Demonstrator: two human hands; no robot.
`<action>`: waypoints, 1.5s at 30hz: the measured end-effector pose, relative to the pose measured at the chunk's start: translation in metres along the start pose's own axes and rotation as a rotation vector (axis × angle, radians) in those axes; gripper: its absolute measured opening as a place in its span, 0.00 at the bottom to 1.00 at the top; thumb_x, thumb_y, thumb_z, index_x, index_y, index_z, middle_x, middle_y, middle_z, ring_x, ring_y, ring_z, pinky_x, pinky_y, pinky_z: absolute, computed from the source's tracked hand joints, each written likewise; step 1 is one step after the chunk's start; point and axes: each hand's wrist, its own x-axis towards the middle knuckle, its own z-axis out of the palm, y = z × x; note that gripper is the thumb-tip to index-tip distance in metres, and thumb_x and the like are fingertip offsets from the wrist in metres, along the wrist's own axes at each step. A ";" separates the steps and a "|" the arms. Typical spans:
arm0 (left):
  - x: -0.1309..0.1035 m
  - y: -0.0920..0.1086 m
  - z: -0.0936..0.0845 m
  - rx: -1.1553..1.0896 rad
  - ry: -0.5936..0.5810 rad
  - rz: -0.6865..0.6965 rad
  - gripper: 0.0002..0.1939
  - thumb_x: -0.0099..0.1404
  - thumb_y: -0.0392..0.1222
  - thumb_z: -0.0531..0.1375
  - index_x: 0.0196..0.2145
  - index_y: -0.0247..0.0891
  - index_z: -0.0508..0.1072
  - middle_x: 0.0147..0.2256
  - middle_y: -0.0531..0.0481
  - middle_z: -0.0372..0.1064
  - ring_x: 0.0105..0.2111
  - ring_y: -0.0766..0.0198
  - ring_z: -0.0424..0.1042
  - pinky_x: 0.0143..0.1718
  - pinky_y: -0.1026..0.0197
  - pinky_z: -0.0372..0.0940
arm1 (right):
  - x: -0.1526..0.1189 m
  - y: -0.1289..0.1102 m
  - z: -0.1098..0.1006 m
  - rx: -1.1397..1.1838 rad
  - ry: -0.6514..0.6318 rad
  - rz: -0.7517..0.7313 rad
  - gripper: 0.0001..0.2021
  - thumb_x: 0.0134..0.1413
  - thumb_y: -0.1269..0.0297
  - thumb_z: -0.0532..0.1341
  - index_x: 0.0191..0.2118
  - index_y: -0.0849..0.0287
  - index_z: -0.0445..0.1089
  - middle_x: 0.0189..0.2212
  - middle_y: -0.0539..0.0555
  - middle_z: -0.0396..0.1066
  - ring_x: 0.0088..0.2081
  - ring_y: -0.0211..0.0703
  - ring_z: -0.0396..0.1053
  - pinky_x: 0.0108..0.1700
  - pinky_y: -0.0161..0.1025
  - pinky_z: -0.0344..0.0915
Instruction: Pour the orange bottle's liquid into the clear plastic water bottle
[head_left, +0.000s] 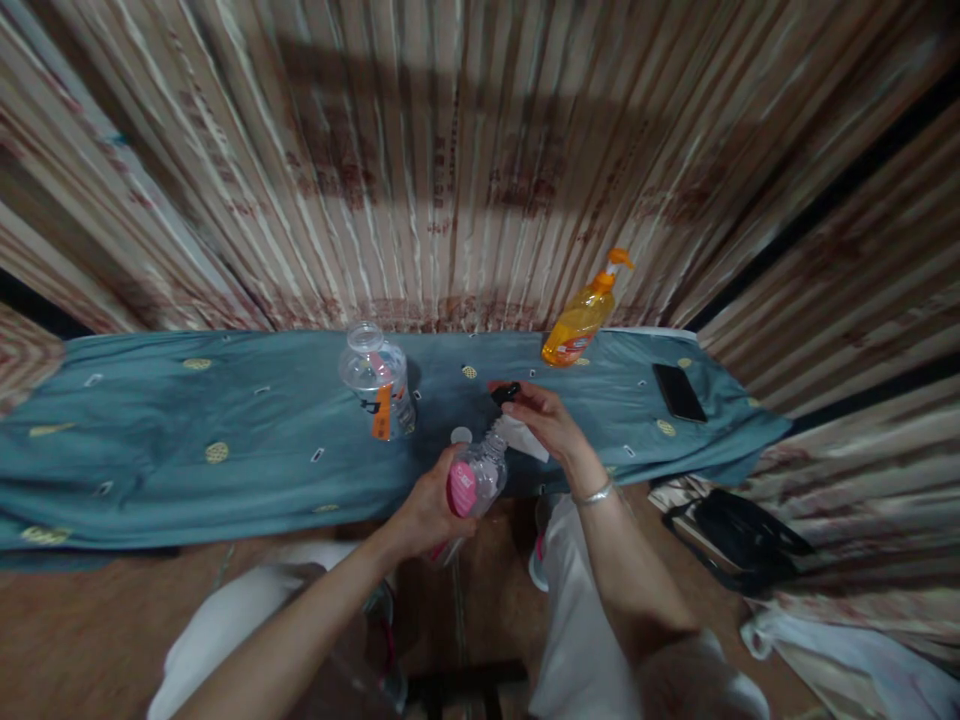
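Note:
My left hand (435, 508) is closed around a clear plastic bottle (491, 470) with a pink label. The bottle leans to the right over the near edge of the table, and its neck looks uncapped. Just above the neck, my right hand (551, 418) pinches a small black object (506, 393), perhaps a cap, held apart from the bottle. A white piece (527, 440), like paper or tissue, lies beneath the right hand, partly hidden. Behind the bottle sits a small white disc (461, 435). To the left stands a wide clear plastic jar (360, 385), open at the top, with an orange strip on its side.
A teal patterned cloth (262, 440) covers the narrow table. Toward the back stands a pump bottle (581, 325) of orange liquid. A dark phone (679, 392) lies at the right. Striped curtains (450, 180) hang behind, and a black bag (739, 535) rests low at the right.

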 end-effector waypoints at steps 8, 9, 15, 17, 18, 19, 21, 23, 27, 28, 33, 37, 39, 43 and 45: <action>-0.003 0.008 -0.008 -0.021 -0.009 0.047 0.50 0.44 0.34 0.73 0.66 0.39 0.65 0.56 0.43 0.78 0.53 0.49 0.79 0.60 0.49 0.72 | 0.059 0.051 0.063 -0.385 0.016 0.024 0.12 0.45 0.70 0.76 0.38 0.57 0.81 0.44 0.56 0.84 0.54 0.58 0.78 0.67 0.58 0.67; -0.003 0.009 -0.009 -0.026 -0.007 0.055 0.50 0.44 0.35 0.73 0.66 0.39 0.65 0.57 0.42 0.77 0.55 0.48 0.78 0.61 0.48 0.71 | 0.062 0.055 0.070 -0.408 0.018 0.020 0.11 0.44 0.71 0.76 0.37 0.57 0.81 0.44 0.57 0.83 0.56 0.60 0.77 0.68 0.59 0.66; 0.000 0.016 -0.018 -0.060 0.049 0.104 0.50 0.47 0.34 0.71 0.68 0.40 0.64 0.60 0.41 0.75 0.61 0.45 0.75 0.67 0.44 0.67 | 0.059 0.059 0.079 -0.439 0.042 -0.042 0.11 0.48 0.66 0.78 0.39 0.52 0.81 0.49 0.59 0.82 0.64 0.61 0.72 0.74 0.58 0.59; 0.001 0.018 -0.019 -0.074 0.069 0.126 0.50 0.47 0.35 0.72 0.68 0.40 0.65 0.61 0.40 0.74 0.62 0.44 0.74 0.68 0.43 0.65 | 0.052 0.051 0.070 -0.423 0.053 -0.060 0.11 0.53 0.61 0.76 0.42 0.53 0.82 0.50 0.59 0.82 0.63 0.60 0.73 0.73 0.57 0.61; 0.001 0.018 -0.020 -0.081 0.080 0.135 0.49 0.48 0.36 0.72 0.68 0.40 0.65 0.62 0.40 0.73 0.62 0.44 0.74 0.69 0.42 0.65 | 0.047 0.046 0.065 -0.412 0.055 -0.064 0.11 0.55 0.59 0.74 0.43 0.54 0.82 0.50 0.59 0.82 0.61 0.60 0.74 0.71 0.56 0.63; 0.001 0.019 -0.020 -0.087 0.093 0.144 0.49 0.48 0.37 0.73 0.67 0.39 0.65 0.62 0.39 0.73 0.62 0.43 0.74 0.69 0.42 0.64 | 0.041 0.040 0.059 -0.398 0.055 -0.065 0.11 0.56 0.57 0.73 0.43 0.54 0.82 0.48 0.58 0.83 0.58 0.58 0.76 0.69 0.56 0.66; 0.003 0.020 -0.019 -0.099 0.122 0.161 0.49 0.48 0.38 0.74 0.67 0.38 0.65 0.64 0.38 0.72 0.64 0.42 0.72 0.72 0.40 0.61 | 0.025 0.030 0.048 -0.357 0.056 -0.064 0.12 0.58 0.54 0.70 0.44 0.53 0.82 0.44 0.56 0.84 0.50 0.55 0.79 0.60 0.53 0.73; 0.004 0.020 -0.018 -0.111 0.149 0.174 0.50 0.48 0.40 0.74 0.68 0.37 0.65 0.65 0.37 0.70 0.66 0.41 0.70 0.73 0.40 0.58 | 0.004 0.023 0.038 -0.303 0.066 -0.059 0.15 0.62 0.49 0.66 0.44 0.54 0.82 0.38 0.55 0.83 0.42 0.51 0.79 0.49 0.48 0.77; 0.010 0.023 -0.015 -0.149 0.181 0.183 0.52 0.49 0.43 0.75 0.69 0.38 0.63 0.65 0.36 0.70 0.66 0.41 0.71 0.73 0.40 0.59 | -0.033 0.018 0.027 -0.188 0.083 -0.025 0.22 0.61 0.39 0.64 0.41 0.54 0.81 0.28 0.52 0.79 0.27 0.44 0.73 0.32 0.42 0.73; 0.012 0.024 -0.014 -0.161 0.187 0.186 0.52 0.50 0.43 0.76 0.69 0.38 0.63 0.65 0.36 0.70 0.67 0.41 0.71 0.73 0.40 0.59 | -0.039 0.018 0.026 -0.162 0.087 -0.019 0.24 0.60 0.36 0.64 0.40 0.54 0.81 0.27 0.52 0.79 0.28 0.45 0.73 0.33 0.42 0.74; 0.023 0.026 -0.002 -0.229 0.214 0.198 0.50 0.51 0.45 0.76 0.69 0.39 0.64 0.66 0.37 0.70 0.67 0.42 0.70 0.72 0.41 0.60 | -0.057 0.013 0.034 0.017 -0.005 -0.015 0.34 0.51 0.31 0.72 0.53 0.52 0.79 0.46 0.57 0.83 0.48 0.53 0.80 0.56 0.49 0.77; 0.034 0.019 0.008 -0.283 0.240 0.176 0.48 0.50 0.48 0.77 0.66 0.41 0.67 0.61 0.40 0.73 0.63 0.44 0.73 0.70 0.42 0.63 | -0.062 0.008 0.042 0.126 -0.143 -0.010 0.46 0.43 0.37 0.79 0.65 0.52 0.70 0.61 0.60 0.77 0.60 0.57 0.76 0.65 0.51 0.71; 0.039 0.015 0.012 -0.315 0.255 0.153 0.45 0.51 0.50 0.77 0.63 0.40 0.68 0.59 0.41 0.74 0.60 0.45 0.75 0.67 0.43 0.66 | -0.064 0.006 0.043 0.074 -0.125 -0.031 0.48 0.42 0.40 0.80 0.66 0.53 0.68 0.63 0.61 0.75 0.62 0.58 0.74 0.67 0.52 0.69; 0.042 0.010 0.023 -0.361 0.265 0.111 0.43 0.51 0.50 0.76 0.61 0.40 0.68 0.55 0.43 0.75 0.57 0.47 0.77 0.63 0.44 0.70 | -0.067 0.005 0.040 -0.088 -0.101 -0.050 0.46 0.41 0.47 0.81 0.65 0.54 0.69 0.62 0.59 0.76 0.63 0.59 0.73 0.68 0.53 0.67; 0.041 0.011 0.028 -0.368 0.261 0.097 0.44 0.50 0.50 0.76 0.62 0.40 0.69 0.55 0.43 0.76 0.56 0.47 0.77 0.63 0.43 0.70 | -0.068 0.006 0.039 -0.156 -0.085 -0.027 0.42 0.41 0.51 0.81 0.63 0.55 0.71 0.59 0.58 0.78 0.59 0.59 0.75 0.65 0.53 0.69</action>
